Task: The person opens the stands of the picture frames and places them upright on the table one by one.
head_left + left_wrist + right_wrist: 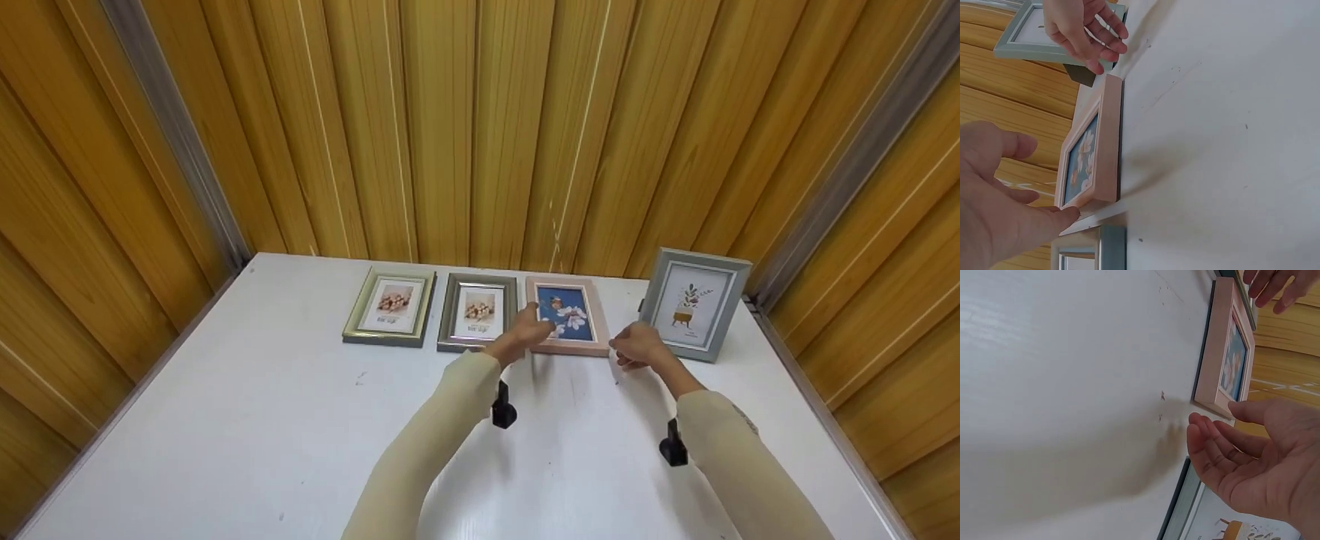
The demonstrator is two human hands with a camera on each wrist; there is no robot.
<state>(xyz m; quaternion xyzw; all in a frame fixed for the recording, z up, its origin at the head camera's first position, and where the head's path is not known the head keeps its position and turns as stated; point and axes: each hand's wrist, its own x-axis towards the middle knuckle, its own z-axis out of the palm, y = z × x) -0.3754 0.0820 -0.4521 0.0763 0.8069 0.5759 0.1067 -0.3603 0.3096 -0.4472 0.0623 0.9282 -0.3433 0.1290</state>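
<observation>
A pink picture frame (574,319) with a blue flower picture lies face up on the white table. At its left side is my left hand (523,332), thumb and fingers spread apart; in the left wrist view a fingertip comes right to the frame's corner. By the frame's right front corner hovers my right hand (637,346), its fingers loosely bent with nothing between them. The right wrist view has the thumb tip right at that pink corner (1221,402). Behind the right hand stands a grey-green picture frame (691,304), upright, showing a potted plant print.
Left of the pink frame lie a grey-brown picture frame (478,309) and a pale green-gold one (391,304), both face up in a row. The white table (247,420) meets wood-patterned walls (435,135) at the back and sides.
</observation>
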